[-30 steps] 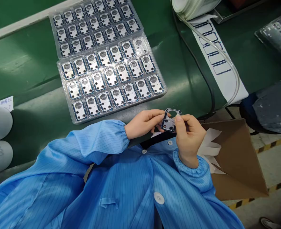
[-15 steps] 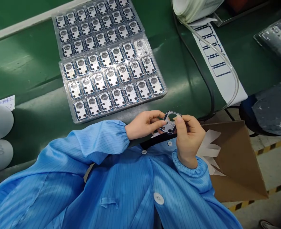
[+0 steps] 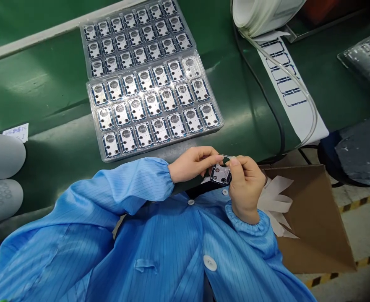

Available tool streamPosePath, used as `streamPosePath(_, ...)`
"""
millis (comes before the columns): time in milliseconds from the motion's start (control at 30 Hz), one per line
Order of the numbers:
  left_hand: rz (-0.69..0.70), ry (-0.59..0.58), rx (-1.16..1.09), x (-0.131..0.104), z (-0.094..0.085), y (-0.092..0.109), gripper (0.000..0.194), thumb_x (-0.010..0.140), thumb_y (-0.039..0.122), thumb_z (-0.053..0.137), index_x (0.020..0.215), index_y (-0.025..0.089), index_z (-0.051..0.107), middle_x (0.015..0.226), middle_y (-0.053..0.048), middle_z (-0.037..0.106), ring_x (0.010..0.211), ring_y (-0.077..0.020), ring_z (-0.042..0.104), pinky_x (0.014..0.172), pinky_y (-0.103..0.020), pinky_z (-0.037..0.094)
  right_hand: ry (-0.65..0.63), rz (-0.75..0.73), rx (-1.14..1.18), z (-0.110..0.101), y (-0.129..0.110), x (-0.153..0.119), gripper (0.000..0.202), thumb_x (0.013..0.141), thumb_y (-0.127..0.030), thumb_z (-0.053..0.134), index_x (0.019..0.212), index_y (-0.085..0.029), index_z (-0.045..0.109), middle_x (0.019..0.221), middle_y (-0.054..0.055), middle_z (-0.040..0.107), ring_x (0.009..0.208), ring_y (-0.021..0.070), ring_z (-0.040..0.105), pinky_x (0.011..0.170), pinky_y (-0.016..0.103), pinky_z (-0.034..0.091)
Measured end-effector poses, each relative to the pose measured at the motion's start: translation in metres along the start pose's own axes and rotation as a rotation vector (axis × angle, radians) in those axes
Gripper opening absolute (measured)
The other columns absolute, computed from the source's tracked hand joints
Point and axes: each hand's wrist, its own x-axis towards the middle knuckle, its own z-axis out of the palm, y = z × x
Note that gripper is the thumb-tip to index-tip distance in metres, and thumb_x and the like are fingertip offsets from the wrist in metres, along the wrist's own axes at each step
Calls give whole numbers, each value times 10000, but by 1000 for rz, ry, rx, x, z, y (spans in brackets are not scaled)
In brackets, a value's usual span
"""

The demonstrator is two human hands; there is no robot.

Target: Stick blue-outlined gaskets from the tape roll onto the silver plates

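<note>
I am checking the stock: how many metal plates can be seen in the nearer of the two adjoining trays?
20 metal plates: seven in the front row, seven in the middle row and six in the back row of the nearer tray. Any underneath would be hidden.

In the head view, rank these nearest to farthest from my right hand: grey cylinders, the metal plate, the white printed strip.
1. Metal plate: at the fingertips, between left hand and right hand.
2. White printed strip: ahead, to the right.
3. Grey cylinders: at the picture's left edge.
</note>
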Motion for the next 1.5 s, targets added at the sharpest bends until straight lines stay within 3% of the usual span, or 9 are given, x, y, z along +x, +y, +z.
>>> streamPosePath(100, 0, -58, -49, 0, -1, -2, 284, 884, 354, 690, 1036, 124, 622, 763, 15, 593, 653, -77, 556, 565, -192, 466, 38, 14, 1, 1, 4, 1, 326, 934, -435, 613, 707, -203, 586, 650, -41, 564, 625, 117, 510, 627, 258, 431)
streamPosePath(200, 4, -95, -70, 0, -3, -5, 394, 870, 258, 699, 1223, 131, 576, 789, 16, 592, 679, -84, 564, 582, -196, 489, 51, 45, -8, -1, 4, 1, 352, 931, -475, 607, 710, -202, 586, 644, -39, 561, 604, 113, 507, 603, 254, 435)
streamPosePath(500, 58, 116, -119, 2, -4, -5, 330, 889, 284, 681, 1134, 147, 508, 755, 41, 547, 583, -56, 518, 511, -169, 449, -217, 220, 96, -10, -10, -3, 386, 894, -460, 670, 1182, -203, 655, 613, -27, 689, 500, 151, 645, 505, 269, 541)
streamPosePath(767, -36, 174, 178, -9, -9, 45, 217, 957, 317, 561, 963, 116, 643, 757, -16, 642, 613, -85, 570, 507, -178, 454, -301, 207, 212, -8, -16, -2, 425, 929, -461, 632, 1270, -207, 627, 714, 11, 754, 559, 176, 705, 522, 294, 592)
streamPosePath(867, -18, 242, 337, -4, -30, 77, 198, 946, 286, 586, 938, 115, 686, 731, -16, 647, 606, -85, 541, 514, -184, 422, -330, 168, 270, -13, -13, 2, 460, 946, -469, 606, 1333, -223, 572, 791, 19, 760, 535, 147, 666, 506, 281, 569)
streamPosePath(1000, 72, 500, 549, 32, -84, 112, 244, 951, 270, 592, 1139, 135, 671, 829, -48, 673, 635, -111, 546, 580, -236, 438, -163, 132, 264, -22, -3, 5, 344, 970, -444, 572, 1239, -235, 620, 767, 6, 723, 555, 130, 621, 553, 281, 559)
streamPosePath(1167, 30, 816, 990, 96, -143, 109, 327, 996, 270, 477, 1244, 111, 621, 788, -62, 666, 743, -178, 599, 734, -302, 472, -21, 166, 203, -36, 13, 4, 330, 938, -477, 610, 1151, -231, 665, 739, 6, 697, 548, 136, 602, 560, 293, 557)
streamPosePath(1333, 41, 800, 1142, 120, -154, 89, 328, 957, 294, 551, 1204, 103, 653, 1168, -154, 677, 1092, -251, 567, 1033, -378, 406, 38, 226, 141, -49, 25, 0, 383, 904, -548, 630, 1086, -216, 688, 707, 13, 684, 538, 145, 593, 527, 287, 543)
streamPosePath(1500, 50, 746, 1245, 86, -148, 103, 402, 980, 380, 514, 1278, 139, 634, 1363, -157, 582, 1274, -291, 448, 1129, -418, 331, 36, 198, 54, -55, 23, 3, 390, 881, -573, 645, 1017, -216, 720, 704, 26, 689, 538, 155, 602, 507, 282, 545)
